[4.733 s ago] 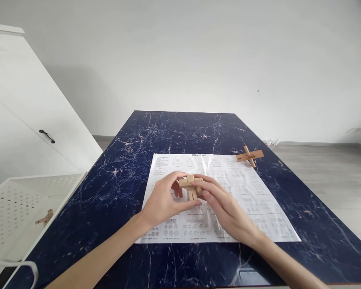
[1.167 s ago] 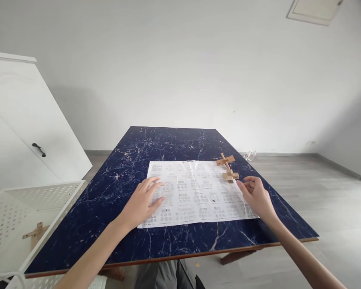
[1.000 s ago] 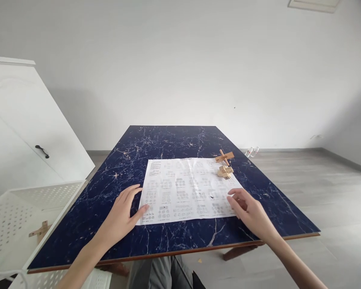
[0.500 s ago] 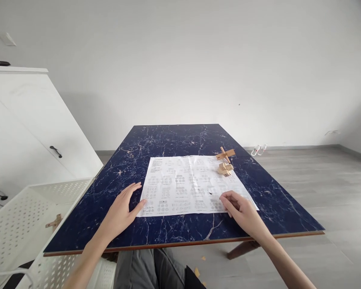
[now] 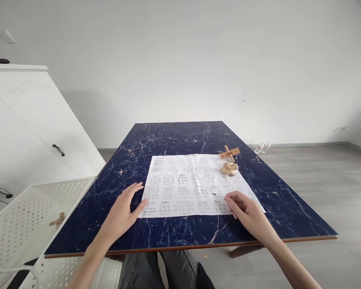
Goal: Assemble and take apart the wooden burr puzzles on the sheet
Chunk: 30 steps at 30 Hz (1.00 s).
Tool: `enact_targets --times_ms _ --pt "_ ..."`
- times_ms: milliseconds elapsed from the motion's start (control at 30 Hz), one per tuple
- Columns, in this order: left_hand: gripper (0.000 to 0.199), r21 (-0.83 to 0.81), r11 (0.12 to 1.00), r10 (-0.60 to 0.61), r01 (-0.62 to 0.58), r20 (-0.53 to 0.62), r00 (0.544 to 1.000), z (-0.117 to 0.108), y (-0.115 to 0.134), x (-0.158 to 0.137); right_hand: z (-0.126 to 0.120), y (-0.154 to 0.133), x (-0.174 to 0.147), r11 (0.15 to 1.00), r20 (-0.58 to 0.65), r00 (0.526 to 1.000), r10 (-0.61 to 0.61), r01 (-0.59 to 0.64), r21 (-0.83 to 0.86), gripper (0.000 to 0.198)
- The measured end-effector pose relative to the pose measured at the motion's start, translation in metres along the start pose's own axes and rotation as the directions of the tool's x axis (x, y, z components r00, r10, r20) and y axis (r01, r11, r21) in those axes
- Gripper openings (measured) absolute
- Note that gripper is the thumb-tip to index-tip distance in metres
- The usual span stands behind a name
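Resting our open, empty left hand and loosely curled right hand on the paper sheet. We see a dark blue marble table, white wall behind.

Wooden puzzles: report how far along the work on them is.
Done, by the look of it: two puzzles stand assembled on the table, a cross and a blocky one on the sheet. In hand: nothing; the left hand lies flat at the sheet's near corner, the right hand on its right edge. Left: one more wooden piece lies in the white bin.
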<state>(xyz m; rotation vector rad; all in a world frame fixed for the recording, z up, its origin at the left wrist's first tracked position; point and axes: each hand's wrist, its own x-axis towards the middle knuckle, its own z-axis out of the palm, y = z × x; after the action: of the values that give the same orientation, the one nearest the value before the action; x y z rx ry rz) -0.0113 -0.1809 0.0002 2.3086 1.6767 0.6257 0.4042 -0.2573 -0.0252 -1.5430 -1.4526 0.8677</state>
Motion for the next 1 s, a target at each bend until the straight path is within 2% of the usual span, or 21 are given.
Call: enact_targets --times_ms 167,467,800,1000 --pt "0.055 0.024 0.999 0.034 -0.033 -0.017 0.999 0.0001 0.0022 0.0069 -0.0005 -0.0005 0.0027 1.000 0.003 1.000 0.023 -0.023 -0.019 0.041" --pt "0.052 0.069 0.997 0.019 -0.022 0.039 0.999 0.0027 -0.0003 0.0077 -0.0009 -0.0028 0.0010 0.995 -0.010 0.998 0.059 -0.060 -0.077 0.040" --pt "0.053 0.064 0.995 0.077 -0.078 0.021 0.997 0.0009 0.0036 0.0075 -0.0012 -0.0073 0.0037 0.997 -0.030 0.999 0.041 -0.043 -0.072 0.041" --pt "0.056 0.058 0.996 0.064 -0.066 0.034 0.997 0.0007 0.0076 0.0083 -0.0027 -0.0078 0.0017 0.995 -0.029 0.999 0.021 -0.024 -0.092 0.047"
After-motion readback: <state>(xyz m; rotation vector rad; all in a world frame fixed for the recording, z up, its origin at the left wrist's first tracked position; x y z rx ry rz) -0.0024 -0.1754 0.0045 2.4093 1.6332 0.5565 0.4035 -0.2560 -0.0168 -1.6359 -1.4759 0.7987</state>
